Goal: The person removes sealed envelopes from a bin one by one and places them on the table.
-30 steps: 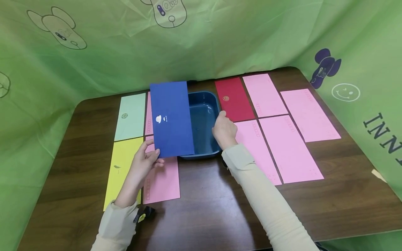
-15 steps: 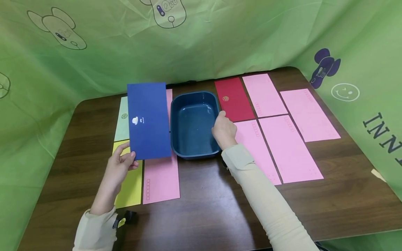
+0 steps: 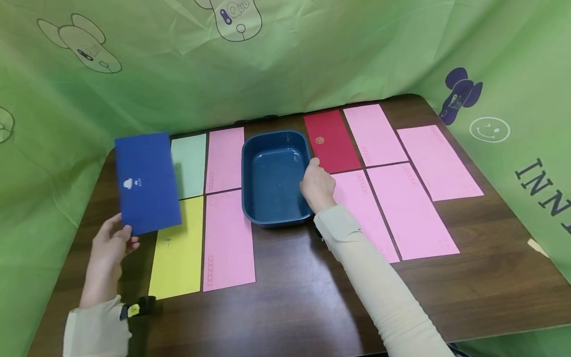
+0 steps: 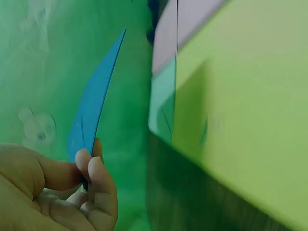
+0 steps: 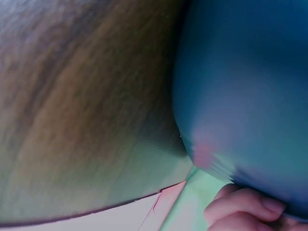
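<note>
At the table's left side, my left hand [image 3: 109, 243] pinches a blue envelope [image 3: 149, 183] by its lower left corner between thumb and fingers. The envelope bears a small white hat print. The left wrist view shows it nearly edge-on, raised above the table, its shadow falling on the yellow envelope [image 4: 250, 106]. In the head view it overlaps the edges of the mint envelope [image 3: 192, 163] and the yellow one. My right hand [image 3: 317, 186] grips the right rim of a dark blue plastic basin [image 3: 276, 193], with nothing inside it. Curled fingers [image 5: 245, 204] show against the basin's side in the right wrist view.
Right of the basin lie a red envelope [image 3: 334, 144] and several pink envelopes [image 3: 408, 210] in rows. Two more pink envelopes [image 3: 227, 158] lie left of it. Green printed cloth [image 3: 285, 59] hangs behind and beside the wooden table [image 3: 285, 307].
My left hand has carried the blue envelope leftward from over the basin to the table's left side, uncovering the pink envelopes and the basin. My right hand has stayed at the basin's rim.
</note>
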The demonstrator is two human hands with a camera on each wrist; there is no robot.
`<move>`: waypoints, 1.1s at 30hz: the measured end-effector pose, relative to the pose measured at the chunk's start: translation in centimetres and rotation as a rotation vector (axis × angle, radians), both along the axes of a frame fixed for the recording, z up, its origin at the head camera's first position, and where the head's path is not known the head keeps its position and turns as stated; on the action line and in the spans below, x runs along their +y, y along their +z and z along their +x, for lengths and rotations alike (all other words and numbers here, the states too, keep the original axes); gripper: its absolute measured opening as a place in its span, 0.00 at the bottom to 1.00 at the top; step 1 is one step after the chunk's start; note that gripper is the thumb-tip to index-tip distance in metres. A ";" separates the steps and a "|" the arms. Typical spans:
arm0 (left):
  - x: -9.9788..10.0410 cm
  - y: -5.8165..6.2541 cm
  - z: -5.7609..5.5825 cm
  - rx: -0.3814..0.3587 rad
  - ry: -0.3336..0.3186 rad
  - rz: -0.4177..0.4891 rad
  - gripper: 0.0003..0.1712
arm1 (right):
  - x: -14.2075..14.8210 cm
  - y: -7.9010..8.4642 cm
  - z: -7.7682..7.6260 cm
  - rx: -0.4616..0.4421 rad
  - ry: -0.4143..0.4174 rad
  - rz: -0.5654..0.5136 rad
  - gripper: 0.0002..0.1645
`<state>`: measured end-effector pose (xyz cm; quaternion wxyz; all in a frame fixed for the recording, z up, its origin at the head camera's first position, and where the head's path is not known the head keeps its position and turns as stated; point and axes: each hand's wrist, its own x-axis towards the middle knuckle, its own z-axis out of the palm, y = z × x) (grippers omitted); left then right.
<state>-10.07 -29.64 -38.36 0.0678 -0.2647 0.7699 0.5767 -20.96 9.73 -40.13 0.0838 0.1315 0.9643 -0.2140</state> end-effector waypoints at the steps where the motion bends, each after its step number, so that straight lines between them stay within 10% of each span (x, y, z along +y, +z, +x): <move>1: -0.7 0.0 0.0 -0.013 0.020 0.017 0.34 | 0.0 0.0 0.0 0.000 0.000 0.001 0.26; 19: -7.2 -2.2 -0.6 -0.185 0.107 0.064 0.35 | 0.1 0.0 0.0 0.001 0.002 0.007 0.26; 33: -6.7 -3.2 -1.1 -0.198 0.052 -0.068 0.53 | 0.0 0.1 -0.1 -0.001 0.006 0.010 0.28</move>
